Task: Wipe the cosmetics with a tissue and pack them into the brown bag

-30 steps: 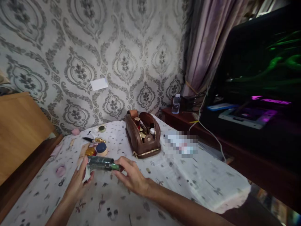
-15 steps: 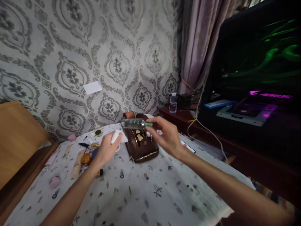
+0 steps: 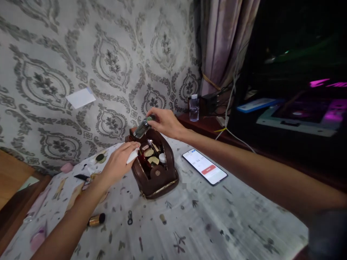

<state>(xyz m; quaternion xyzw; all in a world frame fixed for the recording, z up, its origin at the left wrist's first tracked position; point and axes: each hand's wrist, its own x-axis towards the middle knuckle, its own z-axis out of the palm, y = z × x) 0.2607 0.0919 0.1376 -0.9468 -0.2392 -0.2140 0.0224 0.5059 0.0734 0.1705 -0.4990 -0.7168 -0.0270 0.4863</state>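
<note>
**Tilting a tube over the open bag**

Gripping the green tube [image 3: 142, 128] by its upper end, the right hand [image 3: 165, 122] holds it just above the back rim of the brown bag [image 3: 154, 169]. The tube's long axis runs on a slant: the high end sits under the fingertips, up and to the right, and the low end points down and to the left, toward the bag's open mouth. Whether that low end touches the rim, I cannot tell. The fingers are closed round the tube, thumb below.

Over on the other side, the left hand [image 3: 118, 164] rests at the bag's left edge, fingers curled shut on a white cloth [image 3: 132, 156] that pokes out toward the opening. Hand and bag look to be touching there.

Inside the bag, small jars and caps stand packed together. The bag sits open on a patterned tablecloth [image 3: 206, 224]. Just to its right lies a phone [image 3: 204, 166], screen lit, apart from the bag. Near the left forearm lies a small gold tube [image 3: 96, 219]. Further left, more small cosmetics [image 3: 89, 173] are scattered by the wall. A clear bottle [image 3: 194, 107] stands on the dark shelf behind.
</note>
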